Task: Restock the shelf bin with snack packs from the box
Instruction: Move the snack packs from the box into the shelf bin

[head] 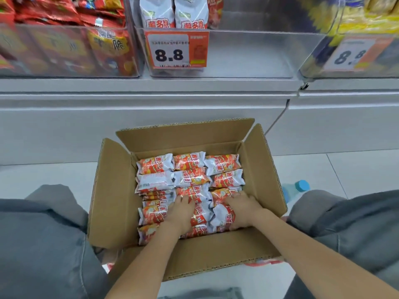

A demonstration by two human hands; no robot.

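An open cardboard box (112,190) sits on the floor between my knees, filled with several orange-and-white snack packs (190,161) in rows. My left hand (180,212) lies flat on the packs near the box's front middle. My right hand (243,209) rests on the packs at the front right, fingers curled over a pack (223,217). Whether either hand has a firm hold cannot be told. Above, a clear shelf bin (248,55) holds two matching packs (173,11) at its left, behind an 8.8 price tag (176,49); the bin's right part is bare.
A bin of red snack bags (64,39) stands to the left, a bin of yellow bags (356,29) to the right. A white shelf base (151,104) runs below them. A bottle with a blue cap (299,187) stands right of the box. My grey-trousered knees flank the box.
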